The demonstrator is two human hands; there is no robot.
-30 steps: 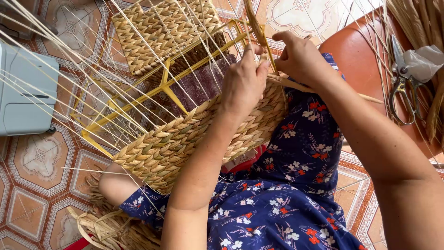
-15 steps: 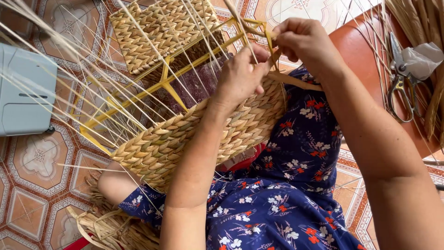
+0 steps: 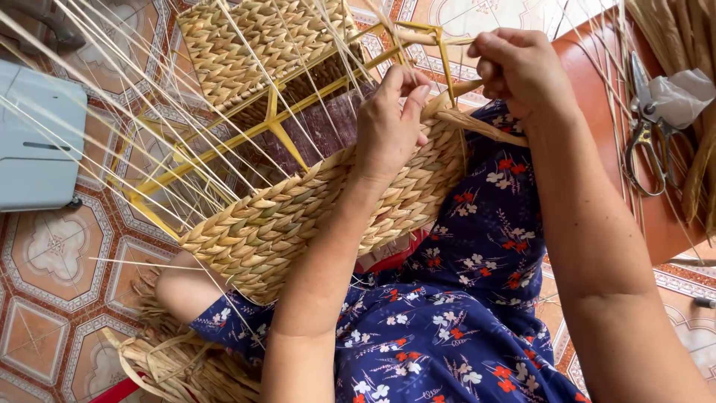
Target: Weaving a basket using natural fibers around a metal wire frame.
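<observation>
Two hands' fingers pinching straw strand [image 3: 447,119] – half-woven basket [image 3: 298,216], yellow frame [image 3: 276,127], loose spokes

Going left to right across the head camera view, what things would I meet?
Grey box → yellow frame → left hand → right hand → scissors → bundle of dried reeds.
</observation>
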